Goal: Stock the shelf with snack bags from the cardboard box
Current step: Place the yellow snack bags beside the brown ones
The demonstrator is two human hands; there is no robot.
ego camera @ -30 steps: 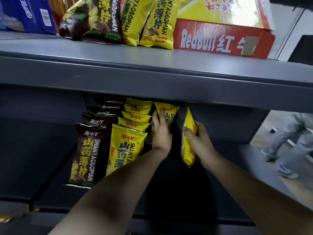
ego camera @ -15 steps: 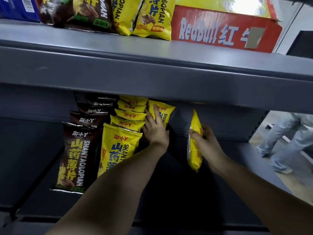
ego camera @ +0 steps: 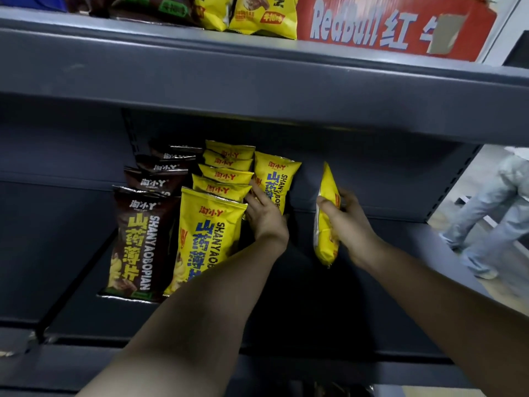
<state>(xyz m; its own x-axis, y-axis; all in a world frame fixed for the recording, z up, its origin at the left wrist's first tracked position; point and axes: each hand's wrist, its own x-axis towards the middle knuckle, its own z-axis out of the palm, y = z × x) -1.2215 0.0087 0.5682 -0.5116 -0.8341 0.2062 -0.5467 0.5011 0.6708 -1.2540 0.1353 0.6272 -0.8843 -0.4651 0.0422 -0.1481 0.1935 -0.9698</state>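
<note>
Snack bags fill the left part of the lower shelf [ego camera: 315,299] in two rows running front to back: a brown row [ego camera: 140,239] and, touching it on the right, a yellow row [ego camera: 210,233]. Just right of the yellow row's back end stands a lone yellow bag [ego camera: 277,179], upright against the back panel. The left hand [ego camera: 266,219] reaches in between that row and the lone bag, its fingers fairly straight and resting on the lone bag's lower front. The right hand [ego camera: 350,224] grips another yellow bag [ego camera: 325,245] edge-on and upright, thumb and fingers curled round its middle, apart from the lone bag. On the upper shelf [ego camera: 257,73] stand more bags [ego camera: 263,15] beside a red RedBull carton [ego camera: 386,27].
</note>
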